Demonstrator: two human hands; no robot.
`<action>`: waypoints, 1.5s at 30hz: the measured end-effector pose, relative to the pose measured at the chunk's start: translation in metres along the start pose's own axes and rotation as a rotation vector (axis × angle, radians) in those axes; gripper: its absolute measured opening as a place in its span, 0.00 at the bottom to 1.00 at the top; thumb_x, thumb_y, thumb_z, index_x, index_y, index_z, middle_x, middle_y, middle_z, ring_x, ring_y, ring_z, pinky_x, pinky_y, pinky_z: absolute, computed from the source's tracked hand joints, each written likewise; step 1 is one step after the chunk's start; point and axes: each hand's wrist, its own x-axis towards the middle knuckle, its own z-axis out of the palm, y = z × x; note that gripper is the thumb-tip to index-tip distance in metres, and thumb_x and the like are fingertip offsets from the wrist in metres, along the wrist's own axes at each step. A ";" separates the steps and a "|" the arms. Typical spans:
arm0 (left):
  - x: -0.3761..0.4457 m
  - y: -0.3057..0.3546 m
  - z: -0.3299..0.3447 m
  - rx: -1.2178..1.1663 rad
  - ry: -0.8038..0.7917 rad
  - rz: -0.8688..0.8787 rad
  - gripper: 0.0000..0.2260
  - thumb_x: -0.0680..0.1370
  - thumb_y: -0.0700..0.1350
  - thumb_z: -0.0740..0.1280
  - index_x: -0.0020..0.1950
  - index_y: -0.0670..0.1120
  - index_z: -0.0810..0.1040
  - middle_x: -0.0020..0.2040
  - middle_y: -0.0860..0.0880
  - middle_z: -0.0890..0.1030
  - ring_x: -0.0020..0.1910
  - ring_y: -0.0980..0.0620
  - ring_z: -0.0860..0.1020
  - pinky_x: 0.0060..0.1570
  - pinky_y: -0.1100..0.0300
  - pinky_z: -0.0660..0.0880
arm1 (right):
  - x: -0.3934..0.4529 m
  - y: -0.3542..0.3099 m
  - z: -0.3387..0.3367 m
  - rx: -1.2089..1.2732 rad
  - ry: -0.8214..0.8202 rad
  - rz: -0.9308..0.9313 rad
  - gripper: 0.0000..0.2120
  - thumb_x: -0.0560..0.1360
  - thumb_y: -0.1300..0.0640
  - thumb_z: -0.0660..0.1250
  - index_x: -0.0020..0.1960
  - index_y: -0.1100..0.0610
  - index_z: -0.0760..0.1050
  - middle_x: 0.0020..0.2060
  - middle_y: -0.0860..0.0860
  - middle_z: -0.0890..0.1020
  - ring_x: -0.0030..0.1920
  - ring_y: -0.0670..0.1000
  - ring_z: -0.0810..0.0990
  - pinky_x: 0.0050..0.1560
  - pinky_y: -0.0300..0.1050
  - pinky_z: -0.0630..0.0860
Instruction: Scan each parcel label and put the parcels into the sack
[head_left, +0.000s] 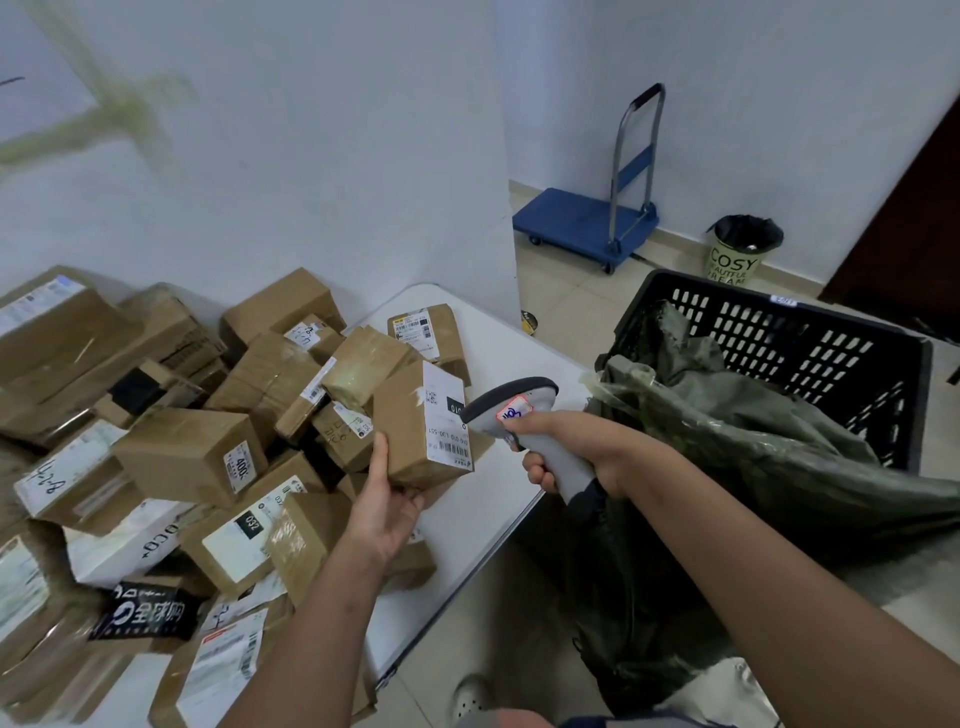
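Note:
My left hand (387, 512) holds a small brown cardboard parcel (405, 431) from below, lifted above the pile, its white label (447, 421) turned to the right. My right hand (561, 447) grips a grey handheld scanner (511, 405) whose head points at that label from a short distance. A dark green sack (727, 431) hangs open over a black plastic basket (810, 338) to the right of the table. Several more brown parcels (187, 452) lie heaped on the white table (498, 338).
The table's corner and right edge run just under my hands. A blue platform trolley (587, 223) stands by the far wall, with a small lined bin (740, 252) beside it. A dark door is at far right. Tiled floor lies between table and basket.

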 end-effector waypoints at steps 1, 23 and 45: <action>0.001 0.000 0.001 0.002 0.002 0.004 0.30 0.76 0.59 0.68 0.72 0.43 0.71 0.60 0.42 0.83 0.62 0.45 0.79 0.63 0.49 0.75 | 0.000 0.001 0.000 0.002 0.000 0.000 0.14 0.78 0.50 0.68 0.50 0.60 0.70 0.27 0.53 0.72 0.25 0.47 0.73 0.25 0.36 0.72; 0.001 0.002 0.011 -0.023 -0.014 0.030 0.19 0.78 0.59 0.66 0.58 0.45 0.78 0.56 0.43 0.84 0.55 0.47 0.82 0.52 0.51 0.79 | 0.000 0.001 -0.001 0.043 0.004 0.003 0.14 0.77 0.50 0.69 0.50 0.60 0.71 0.27 0.53 0.74 0.27 0.47 0.73 0.26 0.35 0.73; -0.002 -0.185 0.030 0.664 -0.118 -0.802 0.25 0.76 0.62 0.68 0.67 0.48 0.76 0.60 0.39 0.81 0.61 0.40 0.78 0.53 0.44 0.79 | -0.023 0.156 -0.175 0.159 0.713 0.193 0.17 0.79 0.50 0.67 0.54 0.65 0.73 0.35 0.59 0.76 0.33 0.55 0.79 0.28 0.43 0.74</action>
